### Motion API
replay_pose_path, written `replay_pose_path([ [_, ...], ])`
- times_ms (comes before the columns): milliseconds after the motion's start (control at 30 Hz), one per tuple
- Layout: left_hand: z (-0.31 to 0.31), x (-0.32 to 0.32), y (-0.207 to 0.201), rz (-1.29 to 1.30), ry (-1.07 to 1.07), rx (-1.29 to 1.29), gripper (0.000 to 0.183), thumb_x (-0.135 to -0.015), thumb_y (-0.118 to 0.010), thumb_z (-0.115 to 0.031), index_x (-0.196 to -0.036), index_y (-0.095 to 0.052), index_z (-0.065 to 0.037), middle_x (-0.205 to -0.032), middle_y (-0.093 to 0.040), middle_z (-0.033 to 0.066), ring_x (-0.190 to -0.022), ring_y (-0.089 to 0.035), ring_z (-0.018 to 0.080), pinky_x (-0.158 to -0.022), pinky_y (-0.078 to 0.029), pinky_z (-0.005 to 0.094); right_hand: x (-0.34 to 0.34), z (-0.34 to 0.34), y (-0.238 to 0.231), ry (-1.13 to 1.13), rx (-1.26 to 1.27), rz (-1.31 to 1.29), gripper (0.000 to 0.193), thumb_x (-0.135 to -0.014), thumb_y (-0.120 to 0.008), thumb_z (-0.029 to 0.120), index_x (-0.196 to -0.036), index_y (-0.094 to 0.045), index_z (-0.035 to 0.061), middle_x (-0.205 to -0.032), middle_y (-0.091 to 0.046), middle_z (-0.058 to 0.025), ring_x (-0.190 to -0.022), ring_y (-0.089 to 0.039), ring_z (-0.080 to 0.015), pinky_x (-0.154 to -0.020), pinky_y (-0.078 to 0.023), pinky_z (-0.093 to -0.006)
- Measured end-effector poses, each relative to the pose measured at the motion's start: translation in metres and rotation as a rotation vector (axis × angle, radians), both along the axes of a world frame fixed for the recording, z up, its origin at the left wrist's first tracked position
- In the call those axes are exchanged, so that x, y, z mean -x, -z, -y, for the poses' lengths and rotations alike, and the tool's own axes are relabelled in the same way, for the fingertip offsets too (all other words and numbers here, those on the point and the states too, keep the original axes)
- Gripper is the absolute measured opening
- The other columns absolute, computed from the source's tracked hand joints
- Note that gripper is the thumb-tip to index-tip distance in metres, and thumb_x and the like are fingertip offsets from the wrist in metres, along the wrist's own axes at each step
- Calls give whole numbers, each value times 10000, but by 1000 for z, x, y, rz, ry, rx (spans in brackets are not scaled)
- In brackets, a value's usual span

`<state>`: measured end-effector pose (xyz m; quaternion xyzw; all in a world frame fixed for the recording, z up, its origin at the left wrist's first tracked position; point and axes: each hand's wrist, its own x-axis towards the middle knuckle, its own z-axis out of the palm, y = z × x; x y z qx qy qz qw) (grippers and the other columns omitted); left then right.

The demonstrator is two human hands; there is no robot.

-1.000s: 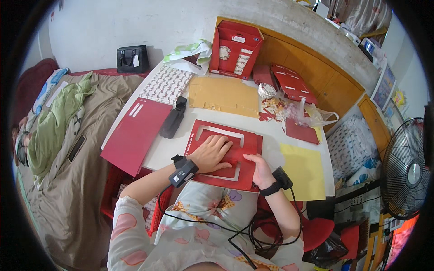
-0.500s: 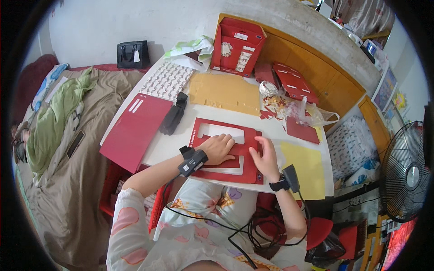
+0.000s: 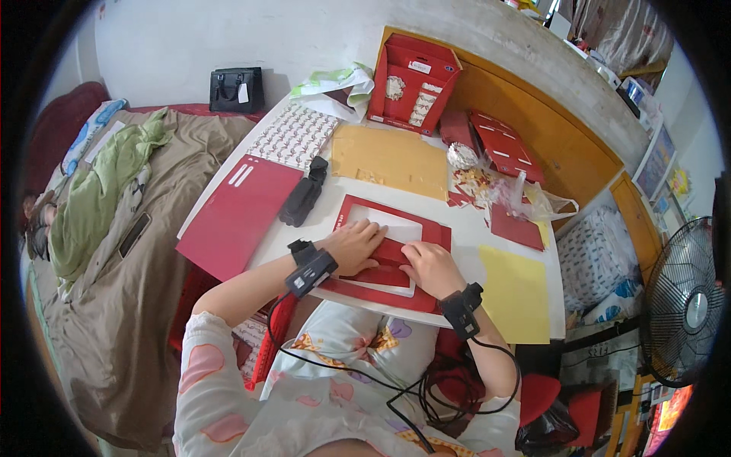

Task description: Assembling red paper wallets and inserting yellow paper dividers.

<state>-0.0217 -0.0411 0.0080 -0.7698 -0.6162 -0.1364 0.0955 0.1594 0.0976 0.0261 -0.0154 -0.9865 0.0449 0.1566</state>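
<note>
A red cardboard sheet (image 3: 437,234) with white cut-out windows lies on the white table in front of me. My left hand (image 3: 353,247) rests flat on its left part, fingers stretched out. My right hand (image 3: 435,270) is over its right part, fingers bent and thumb toward them, at the end of a red cardboard flap (image 3: 391,253) between the windows. The fingertips close on this flap, though their exact grip is partly hidden. A black strap device is on each wrist, with cables running down to my lap.
Around the sheet are a plum-red board (image 3: 237,213), a black strap device (image 3: 304,195), a brown cardboard sheet (image 3: 390,161) and yellow paper (image 3: 515,293). A red display box (image 3: 415,80) stands behind. Paper scraps (image 3: 474,183) and a plastic bag (image 3: 544,199) lie back right; a fan (image 3: 689,305) stands at right.
My right hand has moved left from the sheet's right edge onto the middle flap, and its fingers have bent inward. The left hand still lies on the sheet. The whole view has shifted slightly.
</note>
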Motion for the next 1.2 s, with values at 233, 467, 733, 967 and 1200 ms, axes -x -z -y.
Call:
replay_pose_path([
  [233,0,1,19,-301,-178,-83,545,-781,-600,-229,-1185,-486,120,-951,-562,135,-891,-563,250,-788,-475,321,5,9,16,15,-469,-95,145,-728,-582,86,-836,-589,-12,-876,-623,-165,-848,-637,-267,-791,-526,-377],
  [467,0,-10,23,-603,-270,-118,441,-764,-536,-147,-1087,-546,153,-897,-605,212,-770,-607,297,-705,-507,348,7,12,31,42,-637,-164,210,-724,-566,87,-852,-646,-58,-886,-640,-231,-853,-647,-302,-810,-531,-375],
  [733,1,-12,26,-496,-289,-101,472,-859,-489,-170,-1216,-467,138,-1172,-532,296,-1069,-554,372,-919,-442,429,5,4,23,-25,-385,-232,202,-792,-588,118,-903,-631,-45,-973,-642,-190,-897,-641,-277,-824,-526,-364],
  [967,-1,-7,25,180,-105,18,474,-927,-473,-184,-1312,-369,71,-1326,-431,248,-1276,-381,368,-1060,-301,470,12,-2,25,6,192,-241,205,-833,-617,124,-996,-612,1,-1045,-635,-150,-960,-613,-288,-828,-513,-363],
  [1200,-4,-2,30,245,-70,-24,441,-877,-556,-163,-1265,-452,19,-1317,-443,230,-1252,-407,361,-1045,-340,421,13,1,34,20,106,-267,216,-816,-630,100,-1006,-605,1,-1062,-626,-155,-988,-602,-299,-844,-505,-372],
])
